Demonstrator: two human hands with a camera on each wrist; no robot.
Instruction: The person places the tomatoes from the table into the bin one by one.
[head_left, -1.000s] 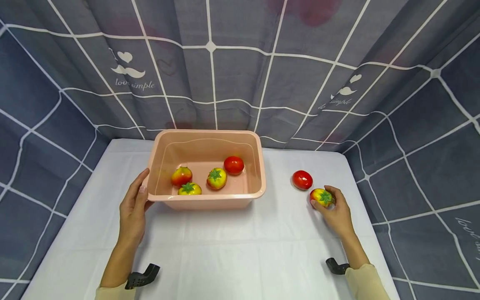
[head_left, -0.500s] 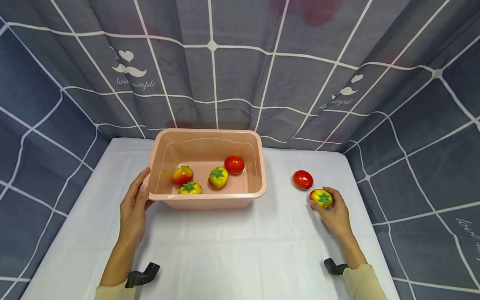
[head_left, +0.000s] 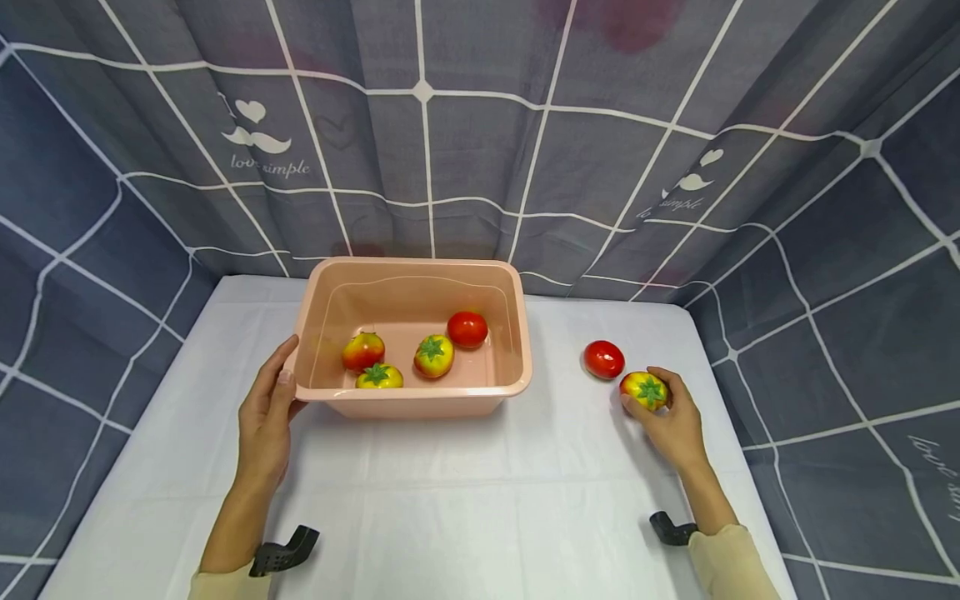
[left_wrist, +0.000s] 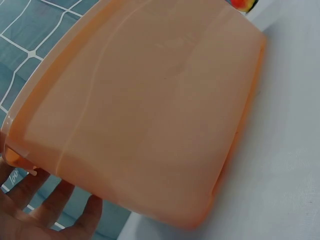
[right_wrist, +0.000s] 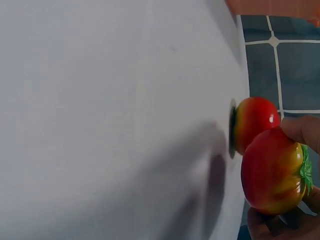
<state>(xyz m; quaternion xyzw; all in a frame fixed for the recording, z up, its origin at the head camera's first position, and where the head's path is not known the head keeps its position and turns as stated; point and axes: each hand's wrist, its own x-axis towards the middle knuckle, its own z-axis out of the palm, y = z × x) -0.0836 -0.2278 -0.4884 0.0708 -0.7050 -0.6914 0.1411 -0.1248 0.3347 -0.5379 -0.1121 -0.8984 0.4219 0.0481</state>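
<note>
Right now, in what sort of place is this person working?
Perhaps a curtained-off work corner indoors: grey checked curtains hang on three sides of a white table holding a pink tub.

The head view looks forward and down; close up, left wrist's shares its peach rectangular plastic tub [head_left: 420,406], right's its glossy red-yellow round tomato [right_wrist: 270,172].

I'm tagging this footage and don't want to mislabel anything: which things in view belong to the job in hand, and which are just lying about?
Part of the job:
pink bin, touched by the left hand
four tomatoes inside it
yellow-red tomato in the right hand
red tomato on the cloth, probably

Just surroundings:
white cloth
grey checked curtain
black wrist straps
</note>
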